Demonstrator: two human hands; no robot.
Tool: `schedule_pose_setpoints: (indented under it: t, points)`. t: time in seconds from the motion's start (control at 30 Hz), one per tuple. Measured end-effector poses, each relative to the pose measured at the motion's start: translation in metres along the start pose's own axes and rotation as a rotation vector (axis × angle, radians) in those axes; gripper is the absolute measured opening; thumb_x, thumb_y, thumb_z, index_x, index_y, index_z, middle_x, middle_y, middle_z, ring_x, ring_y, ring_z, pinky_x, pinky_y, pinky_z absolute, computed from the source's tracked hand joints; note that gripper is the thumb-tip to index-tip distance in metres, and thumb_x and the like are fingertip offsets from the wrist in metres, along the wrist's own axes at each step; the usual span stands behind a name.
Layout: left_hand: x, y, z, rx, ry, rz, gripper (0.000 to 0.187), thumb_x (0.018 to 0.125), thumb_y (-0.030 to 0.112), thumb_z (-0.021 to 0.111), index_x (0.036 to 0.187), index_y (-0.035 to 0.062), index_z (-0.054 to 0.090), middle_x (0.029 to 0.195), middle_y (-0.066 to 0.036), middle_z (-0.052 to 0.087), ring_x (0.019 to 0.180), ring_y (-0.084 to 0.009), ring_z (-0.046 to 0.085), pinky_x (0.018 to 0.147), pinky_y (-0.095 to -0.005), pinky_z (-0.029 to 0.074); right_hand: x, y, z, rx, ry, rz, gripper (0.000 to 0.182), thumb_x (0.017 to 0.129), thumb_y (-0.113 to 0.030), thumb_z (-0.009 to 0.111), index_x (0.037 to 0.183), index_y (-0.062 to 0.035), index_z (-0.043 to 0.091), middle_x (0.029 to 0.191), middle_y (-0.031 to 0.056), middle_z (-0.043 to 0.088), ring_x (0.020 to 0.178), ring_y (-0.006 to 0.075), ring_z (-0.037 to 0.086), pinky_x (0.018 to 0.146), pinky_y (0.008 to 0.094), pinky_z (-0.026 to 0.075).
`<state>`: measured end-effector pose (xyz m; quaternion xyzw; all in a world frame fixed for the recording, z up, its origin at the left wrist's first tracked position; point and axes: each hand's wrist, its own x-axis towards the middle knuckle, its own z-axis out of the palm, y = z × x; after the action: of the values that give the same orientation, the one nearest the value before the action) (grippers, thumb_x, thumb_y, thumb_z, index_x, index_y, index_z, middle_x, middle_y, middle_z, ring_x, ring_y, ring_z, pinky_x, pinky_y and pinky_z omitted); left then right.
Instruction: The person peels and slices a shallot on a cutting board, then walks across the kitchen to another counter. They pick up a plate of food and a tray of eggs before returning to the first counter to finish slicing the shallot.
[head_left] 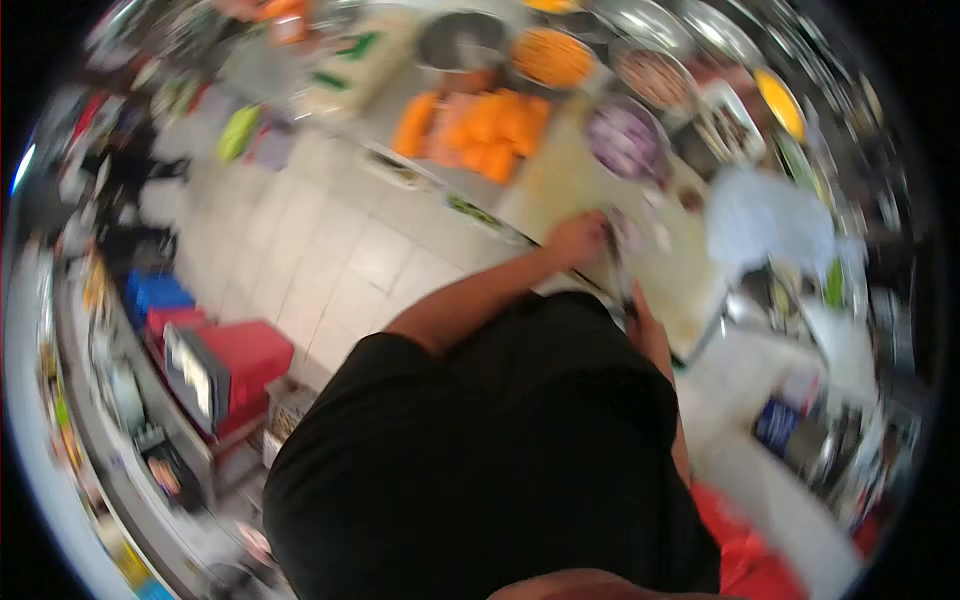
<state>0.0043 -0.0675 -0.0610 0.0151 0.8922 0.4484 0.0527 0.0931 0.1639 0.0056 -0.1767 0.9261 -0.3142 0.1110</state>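
My right hand [647, 322] grips a knife [616, 264]; my left hand [577, 240] holds red onion [627, 234] near the cutting board's [690, 275] front edge.

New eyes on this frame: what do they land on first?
Probably the bright orange chunks, heaped at upper center beside the pale cutting board. Next, likely the purple-white pieces, apparently onion, in a bowl toward the board's far end. Then the knife in the right hand over the board's near side, its blurred blade close to the left hand.
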Motion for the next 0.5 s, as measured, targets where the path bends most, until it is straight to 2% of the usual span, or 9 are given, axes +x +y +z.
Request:
schedule_pose_setpoints:
  t: [0.07,0.17,0.27,0.37,0.5]
  points:
    - [0.003,-0.007,0.003,-0.034,-0.021,0.092,0.024,0.084,0.017,0.056,0.106,0.0095,0.064,0.095,-0.016,0.067,0.087,-0.0327,0.066,0.078,-0.0433,0.052,0.011,-0.008,0.001,0.007,-0.115,0.188,0.065,0.090,-0.011,0.049,0.149,-0.0281,0.028,0.096,0.0316,0.063,0.091,0.0508,0.059,0.080,0.0566,0.046]
    - [-0.003,0.002,-0.006,-0.104,0.032,0.113,0.017,0.084,0.009,0.056,0.099,0.0047,0.062,0.086,-0.016,0.067,0.080,-0.0333,0.066,0.074,-0.0412,0.052,0.009,-0.021,-0.015,-0.052,-0.186,0.305,0.067,0.089,-0.011,0.049,0.149,-0.0296,0.027,0.090,0.0288,0.065,0.085,0.0474,0.061,0.077,0.0561,0.047]
    - [-0.005,0.003,-0.013,-0.085,-0.037,0.126,0.014,0.083,0.006,0.057,0.096,0.0027,0.061,0.085,-0.017,0.067,0.080,-0.0337,0.066,0.074,-0.0409,0.052,0.000,-0.036,-0.032,-0.119,-0.205,0.316,0.067,0.089,-0.010,0.048,0.149,-0.0315,0.026,0.084,0.0254,0.065,0.079,0.0438,0.063,0.073,0.0539,0.048]
    - [-0.004,0.008,-0.013,0.038,-0.020,0.116,0.012,0.083,0.006,0.057,0.095,0.0023,0.060,0.086,-0.017,0.067,0.081,-0.0343,0.066,0.075,-0.0417,0.052,-0.012,-0.045,-0.044,-0.140,-0.212,0.318,0.066,0.089,-0.010,0.047,0.149,-0.0317,0.028,0.083,0.0253,0.065,0.079,0.0430,0.064,0.072,0.0528,0.048]
    - [-0.002,0.003,-0.009,0.026,0.019,0.144,0.011,0.084,0.013,0.059,0.091,0.0037,0.058,0.085,-0.019,0.066,0.081,-0.0381,0.064,0.074,-0.0469,0.050,-0.011,-0.053,-0.044,-0.156,-0.254,0.349,0.066,0.089,-0.009,0.048,0.148,-0.0319,0.030,0.084,0.0256,0.065,0.079,0.0429,0.064,0.071,0.0525,0.048]
